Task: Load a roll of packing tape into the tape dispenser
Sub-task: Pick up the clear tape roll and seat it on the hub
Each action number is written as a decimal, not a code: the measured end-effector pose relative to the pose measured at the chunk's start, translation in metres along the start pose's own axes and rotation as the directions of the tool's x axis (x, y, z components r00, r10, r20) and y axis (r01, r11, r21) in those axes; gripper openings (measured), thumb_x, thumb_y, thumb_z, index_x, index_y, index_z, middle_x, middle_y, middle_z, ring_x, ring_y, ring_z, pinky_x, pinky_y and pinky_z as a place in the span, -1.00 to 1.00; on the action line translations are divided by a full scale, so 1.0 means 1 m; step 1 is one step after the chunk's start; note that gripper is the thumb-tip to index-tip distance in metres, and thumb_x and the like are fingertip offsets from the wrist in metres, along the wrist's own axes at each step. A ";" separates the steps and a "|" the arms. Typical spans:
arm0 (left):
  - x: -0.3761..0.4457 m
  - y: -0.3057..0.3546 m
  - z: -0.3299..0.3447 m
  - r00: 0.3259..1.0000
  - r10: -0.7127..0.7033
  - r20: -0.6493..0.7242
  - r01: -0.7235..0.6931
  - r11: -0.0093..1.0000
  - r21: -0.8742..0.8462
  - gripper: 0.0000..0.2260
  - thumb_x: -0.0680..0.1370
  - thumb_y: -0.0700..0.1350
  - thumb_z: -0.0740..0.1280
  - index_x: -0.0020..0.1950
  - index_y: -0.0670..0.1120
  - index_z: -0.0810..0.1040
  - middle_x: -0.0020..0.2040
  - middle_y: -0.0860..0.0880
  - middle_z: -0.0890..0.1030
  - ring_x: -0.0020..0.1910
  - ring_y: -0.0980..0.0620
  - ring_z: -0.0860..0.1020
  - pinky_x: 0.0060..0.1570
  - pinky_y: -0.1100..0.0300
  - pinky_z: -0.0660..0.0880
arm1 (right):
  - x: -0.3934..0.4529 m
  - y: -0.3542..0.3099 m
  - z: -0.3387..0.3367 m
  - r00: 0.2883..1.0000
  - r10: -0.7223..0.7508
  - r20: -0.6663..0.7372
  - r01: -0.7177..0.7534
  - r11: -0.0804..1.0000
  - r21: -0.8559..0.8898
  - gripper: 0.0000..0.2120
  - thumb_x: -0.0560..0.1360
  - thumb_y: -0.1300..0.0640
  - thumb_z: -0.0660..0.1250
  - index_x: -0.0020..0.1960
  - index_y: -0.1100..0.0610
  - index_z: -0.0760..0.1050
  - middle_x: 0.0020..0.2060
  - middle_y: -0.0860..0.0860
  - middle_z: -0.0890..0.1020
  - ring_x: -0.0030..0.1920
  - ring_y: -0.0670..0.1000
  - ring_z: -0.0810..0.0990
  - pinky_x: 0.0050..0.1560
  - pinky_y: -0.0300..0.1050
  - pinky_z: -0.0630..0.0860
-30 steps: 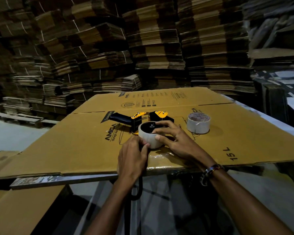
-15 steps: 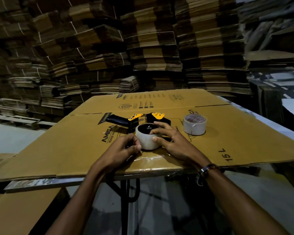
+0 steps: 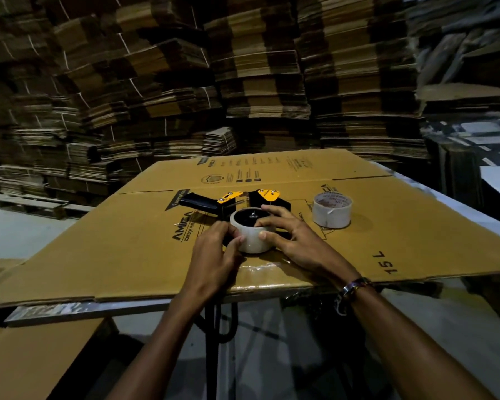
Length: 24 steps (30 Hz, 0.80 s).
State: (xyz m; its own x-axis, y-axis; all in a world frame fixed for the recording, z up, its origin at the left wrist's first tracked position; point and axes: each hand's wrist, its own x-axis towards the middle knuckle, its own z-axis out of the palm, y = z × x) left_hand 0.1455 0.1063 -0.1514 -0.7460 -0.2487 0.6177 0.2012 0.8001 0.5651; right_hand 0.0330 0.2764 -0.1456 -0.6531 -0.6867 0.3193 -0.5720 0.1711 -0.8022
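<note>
1. My left hand [image 3: 214,249] has come back up against the near-left side of the tape roll [image 3: 253,233]; half a second ago it lay flatter and more to the left, the wrist angled in from the side. Fingertips now press the roll's outer wall, closed on it.
2. My right hand [image 3: 295,241] has hardly shifted: thumb on the near-right wall, fingers draped over the top rim toward the dark hub. It grasps the roll.
3. The roll has not moved on the table. It sits over the tape dispenser [image 3: 231,202], whose black handle points far-left and whose yellow-marked parts show just beyond the roll.
4. Judgement: with both hands on the roll, I am seating it on the hub or feeling round its wall for the loose end. Whether it is fully seated I cannot tell; the hub is dark.
5. A second roll [image 3: 332,210] stands untouched, to the right on the flattened carton [image 3: 127,249].
6. Risk: the dispenser could slide on the cardboard if I push sideways.
</note>
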 end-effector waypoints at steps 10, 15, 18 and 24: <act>0.026 -0.021 -0.035 0.851 -0.104 0.515 0.381 0.797 -0.469 -0.95 0.56 -0.24 0.33 -0.03 -0.21 0.57 -0.15 -0.12 0.62 -0.13 -0.06 0.59 -0.06 0.09 0.57 | 0.002 0.002 -0.004 0.999 -0.007 0.044 0.008 1.000 -0.015 -0.75 0.62 0.04 0.31 0.28 -0.02 0.57 0.52 -0.19 0.26 0.50 -0.07 0.27 0.48 0.11 0.34; 0.038 -0.032 -0.041 0.838 -0.157 0.523 0.446 0.750 -0.489 -0.87 0.55 -0.22 0.36 0.02 -0.27 0.61 -0.09 -0.20 0.65 -0.12 -0.08 0.61 -0.05 0.08 0.58 | 0.000 0.001 -0.002 1.000 0.005 0.003 -0.005 1.000 -0.013 -0.80 0.60 0.00 0.33 0.21 -0.11 0.59 0.50 -0.26 0.28 0.48 -0.09 0.29 0.44 0.09 0.39; 0.051 -0.036 -0.039 0.968 -0.173 0.184 0.233 0.892 -0.386 -0.92 0.60 -0.20 0.33 0.02 -0.17 0.61 -0.08 -0.15 0.67 -0.14 0.04 0.65 -0.10 0.15 0.61 | -0.002 0.002 0.000 1.000 -0.007 -0.022 0.006 1.000 -0.029 -0.84 0.59 -0.05 0.33 0.15 -0.18 0.60 0.47 -0.32 0.29 0.47 -0.11 0.29 0.39 0.05 0.42; 0.084 -0.062 -0.032 0.980 -0.012 0.200 -0.070 0.915 0.397 -0.57 0.66 0.03 0.21 0.51 -0.04 0.34 0.49 -0.07 0.40 0.46 -0.06 0.32 0.43 -0.09 0.29 | -0.005 -0.002 0.002 0.997 -0.027 -0.069 0.022 0.997 -0.072 -0.83 0.59 -0.03 0.34 0.16 -0.15 0.61 0.45 -0.30 0.32 0.42 -0.14 0.33 0.30 -0.08 0.45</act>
State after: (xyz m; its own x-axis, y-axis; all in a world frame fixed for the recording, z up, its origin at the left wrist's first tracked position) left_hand 0.0913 0.0181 -0.1172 -0.8603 -0.1444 0.4889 -0.0160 0.9662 0.2572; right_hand 0.0384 0.2777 -0.1468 -0.6701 -0.6409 0.3746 -0.6205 0.2066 -0.7565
